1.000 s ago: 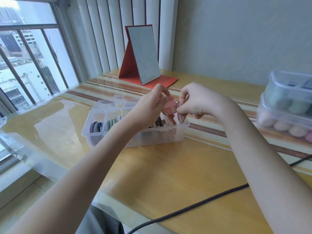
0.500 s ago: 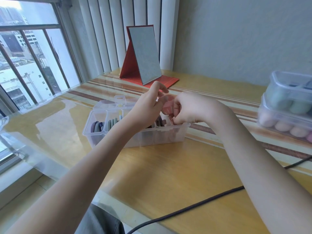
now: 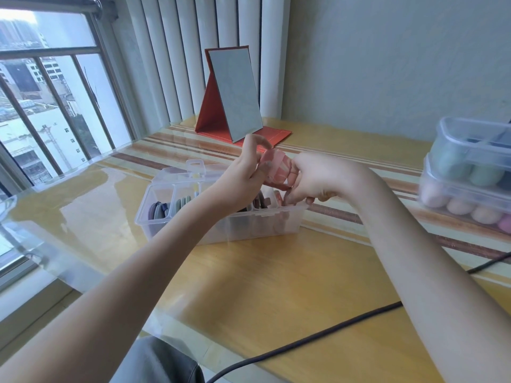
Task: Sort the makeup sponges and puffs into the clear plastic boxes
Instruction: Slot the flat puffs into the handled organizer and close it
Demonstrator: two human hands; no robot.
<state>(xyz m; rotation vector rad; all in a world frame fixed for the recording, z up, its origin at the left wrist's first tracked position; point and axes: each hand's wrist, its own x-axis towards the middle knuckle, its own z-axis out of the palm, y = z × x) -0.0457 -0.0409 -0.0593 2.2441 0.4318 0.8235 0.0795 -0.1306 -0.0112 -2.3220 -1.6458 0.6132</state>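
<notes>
While held above the divided clear box (image 3: 221,228), pink puff (image 3: 278,168) pinched between left hand (image 3: 246,175) and right hand (image 3: 318,178), both clamped on it, stacked sponge boxes (image 3: 470,172) right of the right hand.

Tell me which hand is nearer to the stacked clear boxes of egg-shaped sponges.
Right. The right hand holds the pink round puff above the divided clear box, on the side facing the stacked clear boxes; the left hand sits beyond the puff, farther away.
</notes>
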